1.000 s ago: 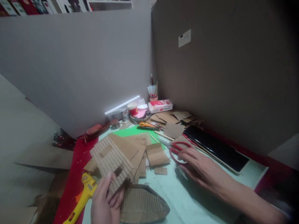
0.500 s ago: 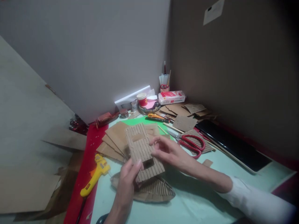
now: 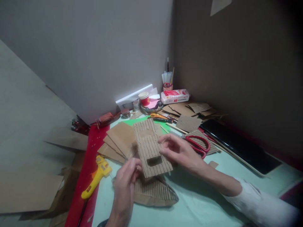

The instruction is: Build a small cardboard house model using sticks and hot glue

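A ribbed cardboard panel (image 3: 148,146) with two rectangular cut-outs is held up, tilted, above the table. My right hand (image 3: 178,153) grips its right edge between thumb and bent fingers. At the lower left edge, my left hand (image 3: 125,179) is closed with curled fingers against the panel; its fingertips are partly hidden. Below the panel lies a boat-shaped cardboard piece (image 3: 155,192) with a ribbed top and pointed end. Flat brown cardboard sheets (image 3: 120,135) fan out behind my left hand.
A yellow glue gun (image 3: 97,178) lies at the left on red cloth. Red-handled scissors (image 3: 197,143) and a black glossy tray-like object (image 3: 239,146) lie to the right. Farther back are a paper cup (image 3: 144,99), a white-and-red packet (image 3: 175,96), a pen holder (image 3: 167,85) and cardboard scraps (image 3: 188,123).
The panel has moved right and slightly up, turning a little. My left thumb has come off its front face to the left edge. My right hand has shifted right with it.
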`<action>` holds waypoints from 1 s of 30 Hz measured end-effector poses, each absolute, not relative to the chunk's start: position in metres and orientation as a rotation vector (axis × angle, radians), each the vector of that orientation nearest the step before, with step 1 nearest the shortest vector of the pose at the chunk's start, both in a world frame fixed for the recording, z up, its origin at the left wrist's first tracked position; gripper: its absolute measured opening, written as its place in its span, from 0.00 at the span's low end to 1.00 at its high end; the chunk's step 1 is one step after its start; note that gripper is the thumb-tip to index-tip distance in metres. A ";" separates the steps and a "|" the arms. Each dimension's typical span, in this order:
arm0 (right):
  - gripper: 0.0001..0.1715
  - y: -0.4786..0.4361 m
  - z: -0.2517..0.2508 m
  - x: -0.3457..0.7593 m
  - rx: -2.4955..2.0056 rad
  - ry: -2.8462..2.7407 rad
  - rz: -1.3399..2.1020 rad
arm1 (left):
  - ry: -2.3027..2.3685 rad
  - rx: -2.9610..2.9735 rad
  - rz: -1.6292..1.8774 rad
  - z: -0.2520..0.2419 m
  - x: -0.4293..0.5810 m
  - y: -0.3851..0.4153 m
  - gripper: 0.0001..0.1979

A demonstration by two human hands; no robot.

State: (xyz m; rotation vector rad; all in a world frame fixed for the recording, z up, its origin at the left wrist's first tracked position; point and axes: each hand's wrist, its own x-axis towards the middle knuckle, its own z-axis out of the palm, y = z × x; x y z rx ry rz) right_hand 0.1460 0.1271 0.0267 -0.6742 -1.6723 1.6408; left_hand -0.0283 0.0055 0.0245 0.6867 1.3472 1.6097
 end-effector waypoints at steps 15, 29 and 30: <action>0.13 0.119 0.024 0.149 -0.622 -1.814 1.455 | 1.365 0.592 1.609 0.027 -0.020 0.006 0.20; 0.17 0.110 0.032 0.149 -0.647 -1.972 1.415 | 1.483 0.612 1.617 0.034 -0.016 -0.002 0.23; 0.16 0.112 0.037 0.150 -0.657 -2.026 1.377 | 1.475 0.602 1.628 0.035 -0.018 -0.002 0.23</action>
